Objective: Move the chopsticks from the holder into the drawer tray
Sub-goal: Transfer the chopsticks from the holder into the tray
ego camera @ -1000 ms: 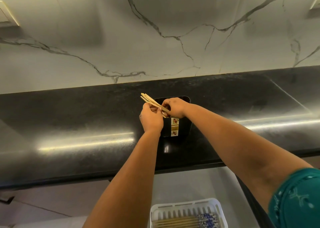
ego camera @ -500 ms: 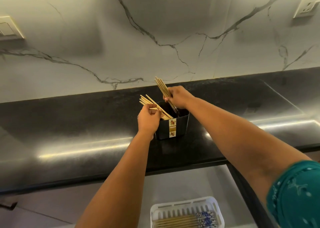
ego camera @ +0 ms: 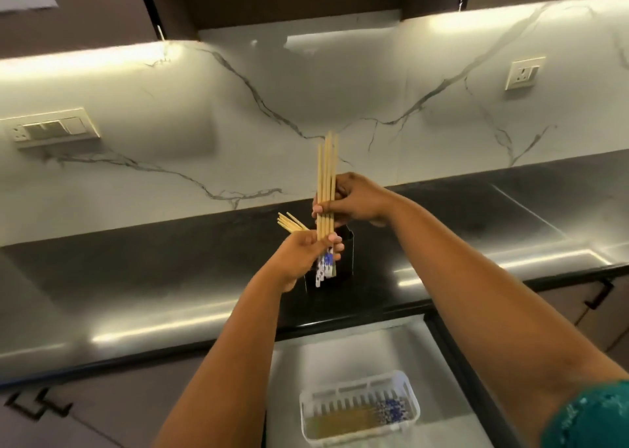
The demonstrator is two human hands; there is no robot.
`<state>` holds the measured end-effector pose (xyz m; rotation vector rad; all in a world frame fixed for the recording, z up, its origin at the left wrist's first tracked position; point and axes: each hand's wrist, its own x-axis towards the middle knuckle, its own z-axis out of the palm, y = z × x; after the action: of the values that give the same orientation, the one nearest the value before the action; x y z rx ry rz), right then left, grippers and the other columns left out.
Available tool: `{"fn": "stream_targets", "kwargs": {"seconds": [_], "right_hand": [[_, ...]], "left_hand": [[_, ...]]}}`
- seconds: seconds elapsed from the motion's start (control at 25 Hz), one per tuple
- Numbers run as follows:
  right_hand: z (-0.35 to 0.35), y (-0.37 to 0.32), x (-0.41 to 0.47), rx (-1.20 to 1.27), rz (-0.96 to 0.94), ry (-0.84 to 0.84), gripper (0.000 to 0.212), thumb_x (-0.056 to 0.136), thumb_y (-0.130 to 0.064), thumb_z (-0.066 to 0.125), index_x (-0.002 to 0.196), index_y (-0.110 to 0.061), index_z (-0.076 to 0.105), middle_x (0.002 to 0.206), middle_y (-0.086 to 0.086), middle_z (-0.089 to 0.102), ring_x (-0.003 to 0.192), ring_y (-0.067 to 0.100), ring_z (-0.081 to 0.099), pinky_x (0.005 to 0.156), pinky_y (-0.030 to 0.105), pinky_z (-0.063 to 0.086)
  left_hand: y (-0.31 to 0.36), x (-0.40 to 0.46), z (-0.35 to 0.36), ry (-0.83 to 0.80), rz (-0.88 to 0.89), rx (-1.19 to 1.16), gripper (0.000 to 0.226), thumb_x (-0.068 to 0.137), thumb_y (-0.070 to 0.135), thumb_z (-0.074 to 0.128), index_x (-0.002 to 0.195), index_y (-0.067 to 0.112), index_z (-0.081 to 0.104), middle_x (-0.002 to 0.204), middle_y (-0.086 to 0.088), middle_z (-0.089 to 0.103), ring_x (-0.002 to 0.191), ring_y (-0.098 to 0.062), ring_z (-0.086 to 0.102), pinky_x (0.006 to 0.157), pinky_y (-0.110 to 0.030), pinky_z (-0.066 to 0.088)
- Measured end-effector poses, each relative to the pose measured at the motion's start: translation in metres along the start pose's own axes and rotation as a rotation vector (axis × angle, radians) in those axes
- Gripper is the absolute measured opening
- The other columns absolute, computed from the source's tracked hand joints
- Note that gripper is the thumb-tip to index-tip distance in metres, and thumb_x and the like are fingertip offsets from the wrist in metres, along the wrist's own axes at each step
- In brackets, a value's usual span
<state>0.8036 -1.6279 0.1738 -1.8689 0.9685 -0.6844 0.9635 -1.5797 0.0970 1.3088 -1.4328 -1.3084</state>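
here, item by item: a bundle of pale wooden chopsticks with blue-and-white patterned ends (ego camera: 326, 189), held upright above the counter, patterned ends down; right hand (ego camera: 354, 200), fingers curled round the middle of the bundle, thumb side towards the camera; left hand (ego camera: 306, 252), fingers wrapped round the lower part of the same bundle just above the patterned ends; a second, smaller cluster of plain wooden chopsticks (ego camera: 289, 223), slanting up and to the left from behind the left hand, whether that hand grips them too cannot be told; a black rectangular holder (ego camera: 345, 260), standing on the counter directly below the hands, mostly hidden by the left hand; a glossy black stone countertop (ego camera: 136, 277); a white marble-patterned backsplash with grey veins (ego camera: 238, 124); an open drawer (ego camera: 357, 352) below the counter edge; a white slotted plastic tray (ego camera: 357, 410) lying in the drawer, with wooden chopsticks already inside, their patterned ends to the right; a teal sleeve (ego camera: 592, 417) on the right arm
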Motion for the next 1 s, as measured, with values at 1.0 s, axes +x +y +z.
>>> {"fn": "stream_targets", "kwargs": {"seconds": [1.0], "right_hand": [[0.115,0.11,-0.236,0.369,-0.09,0.989,0.059,0.088,-0.069,0.022,0.131,-0.032,0.039,0.136,-0.007,0.042,0.121,0.0,0.048,0.095,0.018,0.044]], "left_hand": [[-0.032,-0.173,0.204,0.163,-0.232,-1.343,0.026,0.103,0.021,0.038,0.124,0.012,0.05,0.128,-0.019,0.061,0.11,-0.035,0.062,0.08,-0.046,0.057]]}}
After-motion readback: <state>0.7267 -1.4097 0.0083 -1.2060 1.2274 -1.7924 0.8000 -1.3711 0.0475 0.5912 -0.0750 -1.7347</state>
